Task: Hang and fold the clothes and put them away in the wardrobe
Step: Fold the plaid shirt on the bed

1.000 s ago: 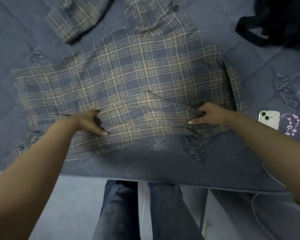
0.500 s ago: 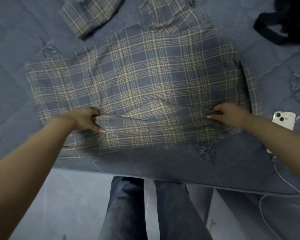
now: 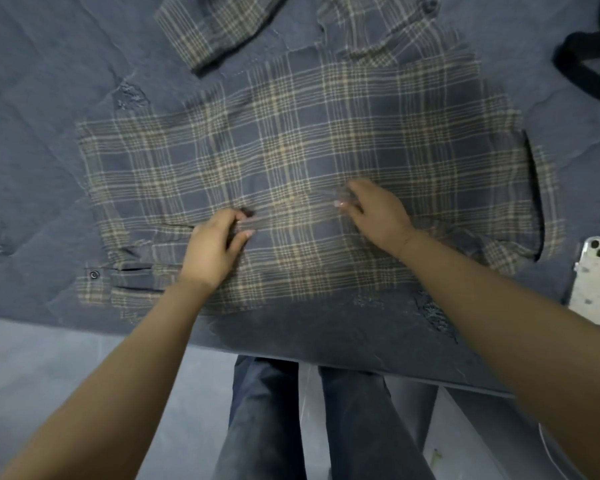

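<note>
Plaid shirt lies spread flat on the blue quilted bedspread, near its front edge, one sleeve lying off toward the far left. The left hand pinches a fold of the fabric between thumb and fingers; the right hand does the same just beside it. A white phone rests at the right edge. Black straps sit far right.

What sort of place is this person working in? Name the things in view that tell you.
Most likely a bedroom at home: a plaid shirt is spread on a blue quilted bed cover stitched with leaf motifs, a phone lies at the bed's edge, and both hands rest on the shirt.
</note>
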Available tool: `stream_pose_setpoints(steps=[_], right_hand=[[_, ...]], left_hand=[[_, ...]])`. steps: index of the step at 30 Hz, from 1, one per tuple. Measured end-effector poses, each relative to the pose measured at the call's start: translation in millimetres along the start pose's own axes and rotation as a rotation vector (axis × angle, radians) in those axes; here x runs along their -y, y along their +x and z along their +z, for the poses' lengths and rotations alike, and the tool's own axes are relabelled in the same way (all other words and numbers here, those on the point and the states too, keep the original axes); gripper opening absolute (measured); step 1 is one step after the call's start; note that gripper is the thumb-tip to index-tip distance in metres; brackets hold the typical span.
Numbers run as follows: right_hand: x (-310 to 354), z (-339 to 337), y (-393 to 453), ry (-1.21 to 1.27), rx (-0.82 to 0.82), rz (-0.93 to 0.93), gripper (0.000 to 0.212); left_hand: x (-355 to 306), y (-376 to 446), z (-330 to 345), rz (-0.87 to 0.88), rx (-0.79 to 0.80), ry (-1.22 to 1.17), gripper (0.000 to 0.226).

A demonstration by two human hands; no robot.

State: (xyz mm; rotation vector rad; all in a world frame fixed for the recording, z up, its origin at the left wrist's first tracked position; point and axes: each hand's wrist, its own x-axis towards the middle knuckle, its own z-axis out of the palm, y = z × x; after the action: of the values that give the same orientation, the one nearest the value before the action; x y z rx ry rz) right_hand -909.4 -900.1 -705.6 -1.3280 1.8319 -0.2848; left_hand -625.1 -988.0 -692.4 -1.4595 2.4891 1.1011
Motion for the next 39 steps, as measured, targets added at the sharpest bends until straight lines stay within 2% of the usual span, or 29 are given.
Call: stream_pose_setpoints(steps=[3, 6, 9, 12, 14, 17, 19, 21, 23, 25, 27, 31, 33, 36, 39], right_hand=[[1.5, 0.0, 2.3, -0.054, -0.107, 0.075, 0.035], [11.5, -7.6, 10.4, -0.025, -0.114, 0.061, 0.038], [30.7, -32.8, 38.6, -0.074, -0.125, -0.112, 0.04], [55.8, -60.6, 96.2, -0.26, -0.157, -0.279, 0.033], [70.2, -75.4, 141.4, -0.427, -0.16, -0.316, 0.041], [83.3, -90.9, 192.2, -0.647, 0.008, -0.217, 0.05], [88.4, -97.8, 203.5, -0.766, 0.048, -0.132, 0.033], [94.7, -101.1, 194.9, -0.761, 0.037, -0.132, 0.016], [98.1, -101.1, 172.3, -0.694, 0.011, -0.193, 0.017], [95.4, -98.4, 134.5, -0.666, -0.109, -0.299, 0.018], [89.1, -90.5, 89.0, -0.663, -0.191, -0.377, 0.013], [65.2, -53.5, 20.5, -0.669, -0.187, -0.41, 0.015], [54.0, -30.8, 4.6, -0.623, -0.154, -0.356, 0.012], [43.6, -0.5, -4.4, -0.518, -0.046, -0.25, 0.025], [45.2, 10.4, -7.7, -0.397, 0.006, -0.15, 0.029]], left_hand=[[9.1, -1.4, 11.5, -0.057, 0.05, 0.15, 0.027], [10.0, 15.4, 4.2, -0.084, 0.07, 0.109, 0.043], [7.9, 56.4, -28.4, -0.028, -0.087, -0.015, 0.044], [24.9, 111.1, -69.9, -0.082, -0.236, 0.115, 0.043], [43.3, 141.3, -94.9, -0.164, -0.188, 0.283, 0.052], [67.4, 162.6, -118.3, -0.176, -0.034, 0.43, 0.06], [76.0, 165.0, -127.9, -0.118, 0.047, 0.455, 0.052], [77.7, 156.6, -136.3, -0.003, 0.06, 0.439, 0.042], [75.5, 136.2, -143.6, 0.174, -0.027, 0.414, 0.028], [74.1, 107.6, -148.6, 0.328, -0.118, 0.424, 0.018], [74.8, 74.8, -150.9, 0.419, -0.131, 0.451, 0.022], [85.5, 14.9, -137.3, 0.397, 0.005, 0.535, 0.034], [93.7, -3.9, -125.3, 0.303, 0.14, 0.598, 0.037], [105.1, -16.7, -113.3, 0.088, 0.4, 0.565, 0.044], [97.4, -7.0, -116.5, -0.04, 0.477, 0.489, 0.047]])
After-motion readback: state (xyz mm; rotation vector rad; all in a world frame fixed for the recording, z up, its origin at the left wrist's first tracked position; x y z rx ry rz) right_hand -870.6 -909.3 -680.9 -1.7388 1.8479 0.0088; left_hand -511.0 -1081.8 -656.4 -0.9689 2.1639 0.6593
